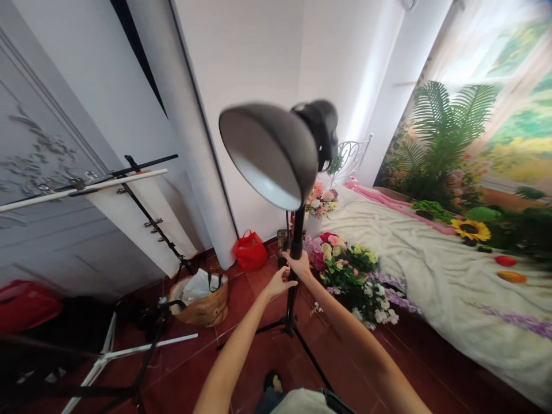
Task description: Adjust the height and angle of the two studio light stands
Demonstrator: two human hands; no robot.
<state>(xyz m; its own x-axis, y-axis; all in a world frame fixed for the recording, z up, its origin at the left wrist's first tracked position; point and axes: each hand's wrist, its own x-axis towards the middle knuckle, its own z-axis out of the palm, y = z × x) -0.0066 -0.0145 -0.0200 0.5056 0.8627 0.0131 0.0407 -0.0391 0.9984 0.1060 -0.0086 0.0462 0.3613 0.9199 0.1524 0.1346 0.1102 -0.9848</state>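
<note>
A studio light with a wide dark reflector stands upright in front of me, its bowl facing left and downward. It sits on top of a black light stand whose legs are spread on the floor. My right hand is wrapped round the upper pole just below the lamp. Slightly lower, my left hand is at the same pole, its thumb and fingers closed at the front of it. Whatever small part lies under the left fingers is hidden.
Artificial flowers stand close on the right, beside a bed with a cream blanket. A wicker basket and a red bag are on the tiled floor at left. White and black stand legs spread at lower left.
</note>
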